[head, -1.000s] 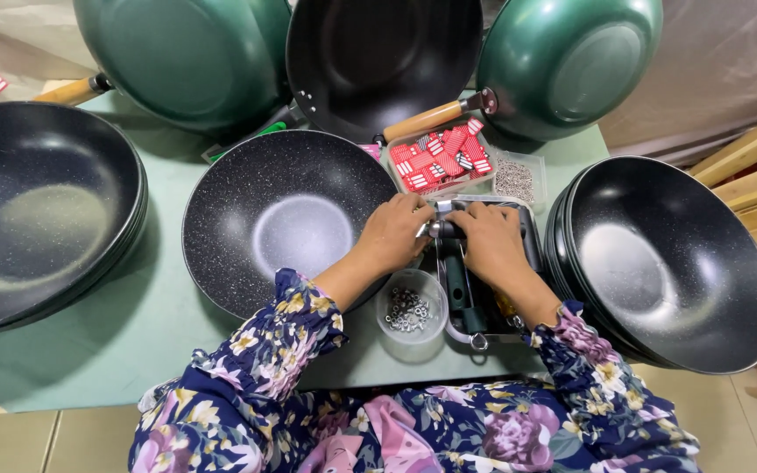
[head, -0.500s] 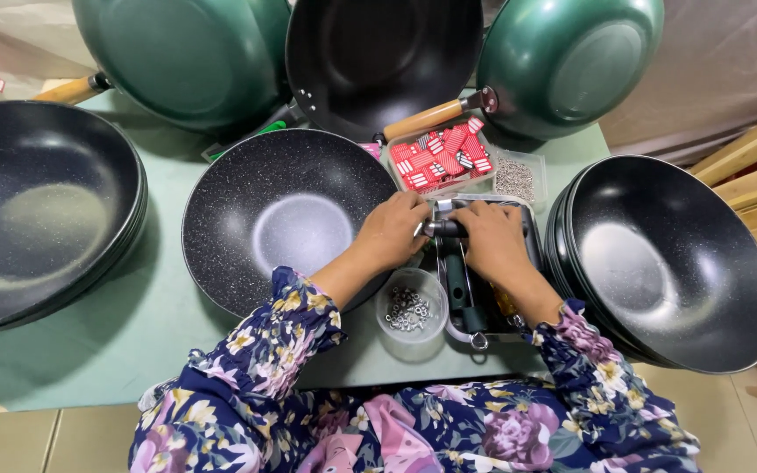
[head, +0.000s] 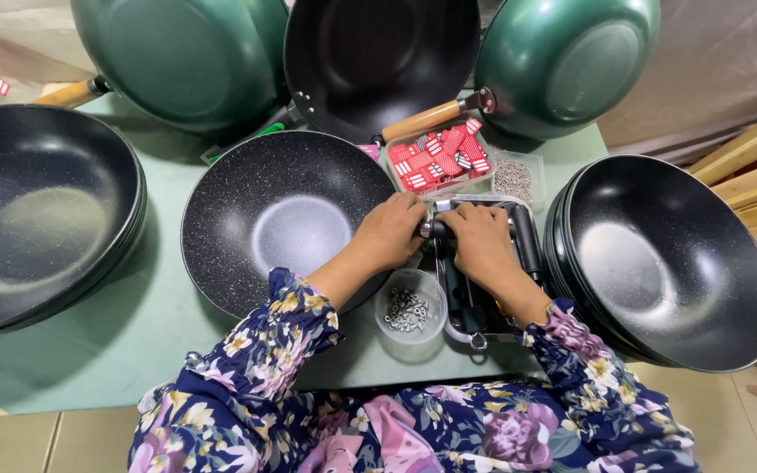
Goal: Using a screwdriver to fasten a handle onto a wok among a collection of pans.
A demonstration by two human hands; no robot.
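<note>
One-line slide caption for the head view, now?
Both hands, left hand and right hand, meet at a speckled pan's rim beside black handles.

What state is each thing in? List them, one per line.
Left hand: gripping the speckled pan's rim.
Right hand: on a black handle.
Speckled pan: upright, empty.
Clear cup: holds small metal pieces.
Right pan stack: nested, empty.
Red-tag tray: full.

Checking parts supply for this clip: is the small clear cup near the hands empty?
No, the small clear cup holds a heap of small metal pieces.
</note>
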